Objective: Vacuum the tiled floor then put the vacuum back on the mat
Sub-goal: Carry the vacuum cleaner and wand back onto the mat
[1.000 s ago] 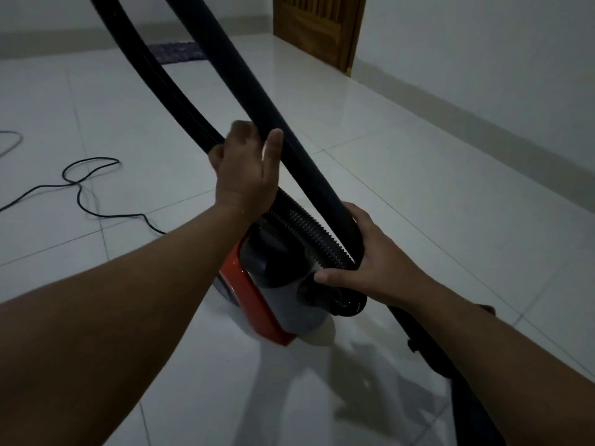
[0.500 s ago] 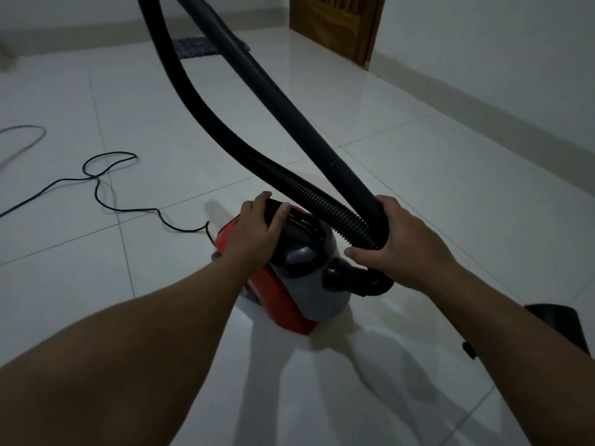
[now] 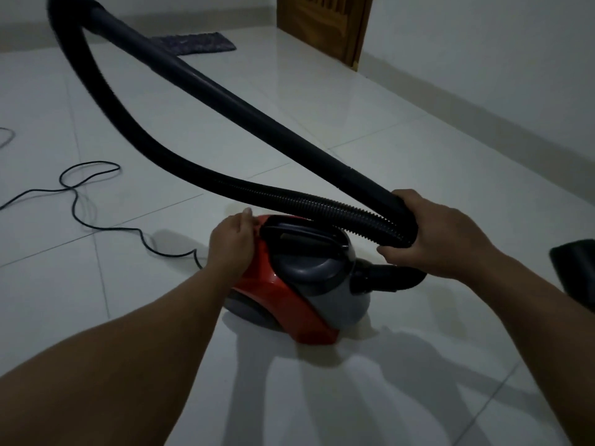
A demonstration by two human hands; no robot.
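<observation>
While standing on tile, vacuum [image 3: 299, 284] red-and-grey, hose [image 3: 135, 149] black, looped.

text: none legible | labels: none | vacuum [image 3: 289, 284]: no readable brand

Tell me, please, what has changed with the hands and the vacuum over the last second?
The left hand let go of the hose and came down to the vacuum body, beside its carry handle. The right hand still grips the wand and hose together. The vacuum stays on the tiled floor, off the mat.
</observation>
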